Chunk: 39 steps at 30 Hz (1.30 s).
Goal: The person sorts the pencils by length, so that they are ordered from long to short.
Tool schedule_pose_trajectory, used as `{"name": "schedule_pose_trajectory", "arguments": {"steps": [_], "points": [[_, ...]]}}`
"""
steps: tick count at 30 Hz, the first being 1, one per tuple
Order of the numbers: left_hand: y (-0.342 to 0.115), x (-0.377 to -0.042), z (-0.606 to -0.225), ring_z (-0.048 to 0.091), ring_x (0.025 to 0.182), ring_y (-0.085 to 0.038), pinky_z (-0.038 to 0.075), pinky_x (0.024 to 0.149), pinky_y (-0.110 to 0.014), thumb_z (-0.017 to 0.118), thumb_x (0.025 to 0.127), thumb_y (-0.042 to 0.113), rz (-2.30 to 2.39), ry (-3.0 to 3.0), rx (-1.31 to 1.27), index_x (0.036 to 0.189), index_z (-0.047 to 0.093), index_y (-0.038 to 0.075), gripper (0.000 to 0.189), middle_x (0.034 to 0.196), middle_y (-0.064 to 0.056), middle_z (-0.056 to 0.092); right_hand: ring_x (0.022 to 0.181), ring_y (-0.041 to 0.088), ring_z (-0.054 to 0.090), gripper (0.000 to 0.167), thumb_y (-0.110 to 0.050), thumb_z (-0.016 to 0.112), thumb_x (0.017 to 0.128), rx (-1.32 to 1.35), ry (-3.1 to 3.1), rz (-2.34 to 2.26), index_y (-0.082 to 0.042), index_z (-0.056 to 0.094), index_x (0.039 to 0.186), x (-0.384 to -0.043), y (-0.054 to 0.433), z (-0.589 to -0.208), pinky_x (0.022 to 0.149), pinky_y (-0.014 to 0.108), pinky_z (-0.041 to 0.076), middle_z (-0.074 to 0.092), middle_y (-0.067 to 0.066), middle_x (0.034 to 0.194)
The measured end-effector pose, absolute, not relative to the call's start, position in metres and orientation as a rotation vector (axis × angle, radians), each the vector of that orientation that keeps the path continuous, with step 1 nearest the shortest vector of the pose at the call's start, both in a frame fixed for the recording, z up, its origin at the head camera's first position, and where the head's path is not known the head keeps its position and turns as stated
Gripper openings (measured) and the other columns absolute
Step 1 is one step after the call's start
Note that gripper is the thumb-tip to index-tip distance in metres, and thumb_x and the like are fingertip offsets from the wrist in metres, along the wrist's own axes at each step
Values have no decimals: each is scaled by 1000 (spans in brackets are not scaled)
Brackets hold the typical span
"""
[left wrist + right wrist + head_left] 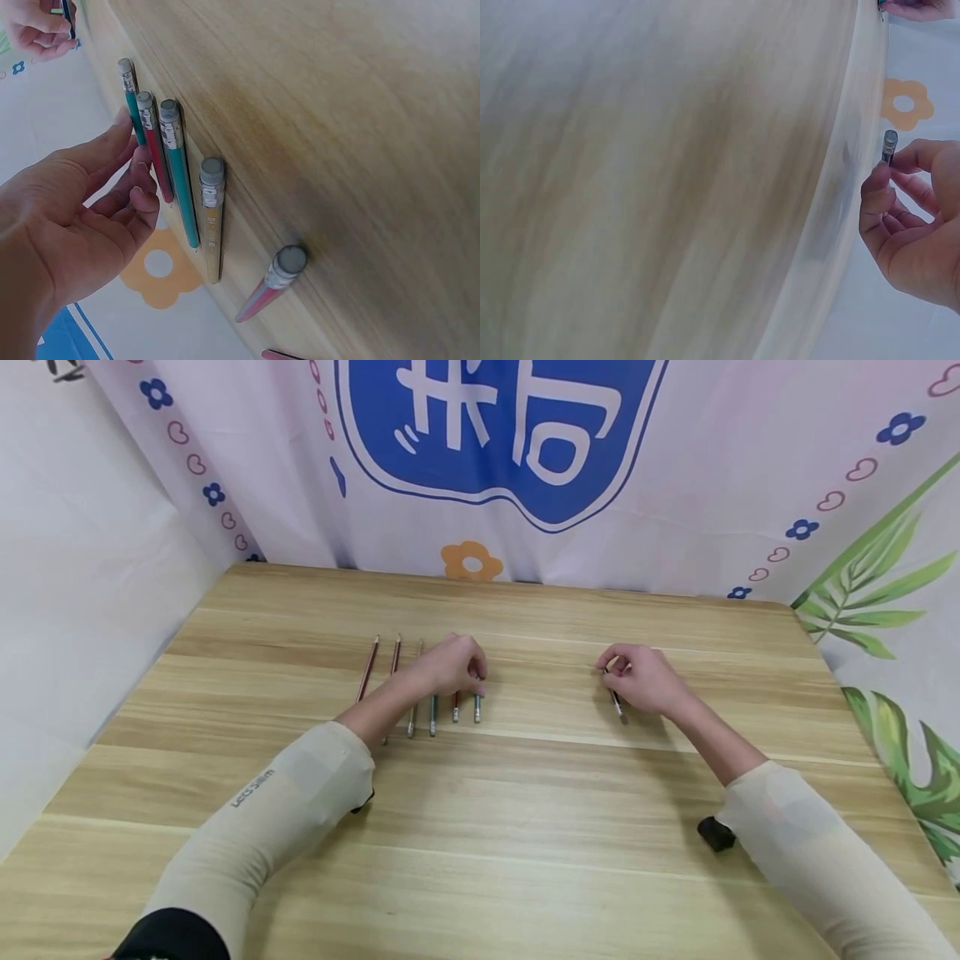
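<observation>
Several eraser-tipped pencils lie side by side on the wooden table, partly under my left forearm in the head view. My left hand [450, 667] pinches the teal pencil [130, 90] at the right end of the row, its eraser end toward me. Close beside that one lie a red pencil [157, 150], a second teal pencil [178, 165] and a yellow pencil [213, 232]. Well to the right, my right hand [641, 677] holds a dark pencil [617, 703] between thumb and fingertips, with its eraser end [889, 139] pointing back toward me; the fingers hide its far part.
Two more red pencils, one of them the leftmost pencil [367, 668], lie at the row's left end. The wooden table [480, 827] ends at a printed white curtain [300, 510] behind. A black wrist device [716, 833] hangs under the right sleeve.
</observation>
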<state>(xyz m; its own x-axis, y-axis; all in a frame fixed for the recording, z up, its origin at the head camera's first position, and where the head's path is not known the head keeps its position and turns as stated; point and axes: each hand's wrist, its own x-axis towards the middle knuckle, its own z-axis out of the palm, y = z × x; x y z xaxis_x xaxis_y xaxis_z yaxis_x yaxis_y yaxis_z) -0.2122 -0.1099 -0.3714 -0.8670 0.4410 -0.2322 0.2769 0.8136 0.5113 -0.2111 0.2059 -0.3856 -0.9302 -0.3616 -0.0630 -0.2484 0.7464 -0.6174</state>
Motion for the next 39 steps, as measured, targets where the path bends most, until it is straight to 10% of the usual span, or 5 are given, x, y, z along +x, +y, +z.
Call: {"name": "schedule_pose_trajectory", "arguments": {"steps": [39], "points": [[-110,-211,-371,64,84,-19,57,76,-26,85,85,7,723,2641,520,100,75,0,19,93,-10,71,71,12,61,23,4,64,91,-463,2555,-1255,6,67,113,-213,167,-388,57,18,45,65,12,89]]}}
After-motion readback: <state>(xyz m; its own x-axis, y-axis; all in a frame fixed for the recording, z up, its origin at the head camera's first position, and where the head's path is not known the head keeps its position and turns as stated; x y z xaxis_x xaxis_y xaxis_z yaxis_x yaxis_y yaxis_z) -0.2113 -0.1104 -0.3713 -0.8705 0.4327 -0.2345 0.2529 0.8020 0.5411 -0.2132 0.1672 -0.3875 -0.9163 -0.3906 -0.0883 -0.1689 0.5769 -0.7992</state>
